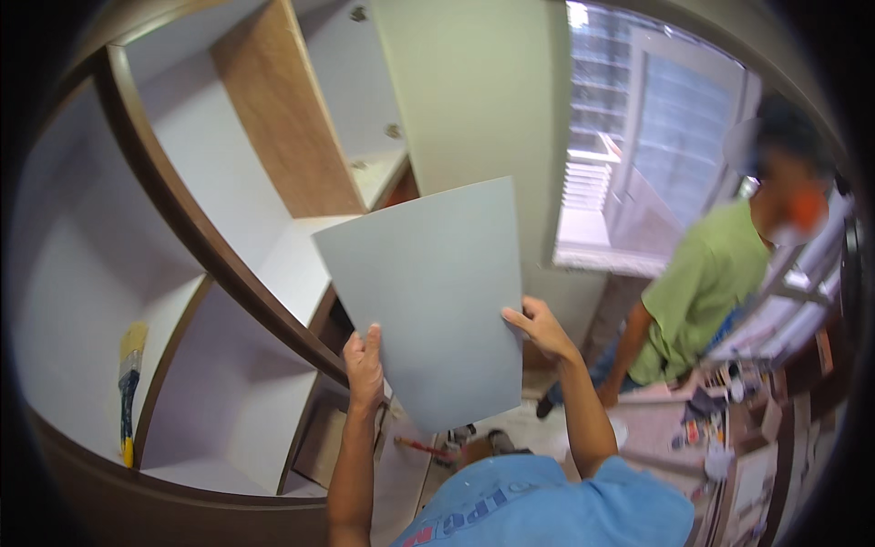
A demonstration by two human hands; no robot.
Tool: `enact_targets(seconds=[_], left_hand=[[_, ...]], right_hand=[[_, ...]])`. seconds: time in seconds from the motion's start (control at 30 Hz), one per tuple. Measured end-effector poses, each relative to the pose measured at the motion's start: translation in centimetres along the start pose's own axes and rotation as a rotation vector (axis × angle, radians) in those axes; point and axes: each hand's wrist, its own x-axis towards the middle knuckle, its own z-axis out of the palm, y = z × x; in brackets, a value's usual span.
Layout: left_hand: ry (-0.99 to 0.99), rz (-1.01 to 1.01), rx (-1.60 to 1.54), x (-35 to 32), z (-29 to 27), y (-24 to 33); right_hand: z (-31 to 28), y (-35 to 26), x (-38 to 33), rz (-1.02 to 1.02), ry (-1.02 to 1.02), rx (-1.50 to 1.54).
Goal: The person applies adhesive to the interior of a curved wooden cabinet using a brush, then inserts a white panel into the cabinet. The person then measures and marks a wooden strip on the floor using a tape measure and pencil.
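Observation:
A thin, flat grey sheet (pixel 437 301), four-sided and plain, is held up in front of me. My left hand (pixel 365 372) grips its left edge low down, with the thumb on the face towards me. On the opposite edge, my right hand (pixel 545 330) pinches the sheet, its thumb also on the near face. The fingers behind the sheet are partly hidden. Beyond its upper left corner stands a wooden cabinet (pixel 292 118) with pale-lined compartments. A paintbrush (pixel 130 392) with a dark and yellow handle leans inside a left compartment.
At the right stands a person in a green shirt (pixel 711 292), near an open window (pixel 656 137). Tools and small items lie on a cluttered surface (pixel 702 419) at the lower right. The curved-looking brown cabinet edge (pixel 196 242) runs close to my left arm.

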Motion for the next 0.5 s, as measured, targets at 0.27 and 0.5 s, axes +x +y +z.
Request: enact_targets(seconds=[0.27,0.5], left_hand=[[0.054,0.662,0.298,17.3,7.3,12.1],[0.311,0.851,0.422,26.0,8.1,20.2]], right_hand=[[0.0,-11.2,14.1,-0.587,0.265,0.123],[4.9,-22.6,22.9,-0.952,0.272,0.01]])
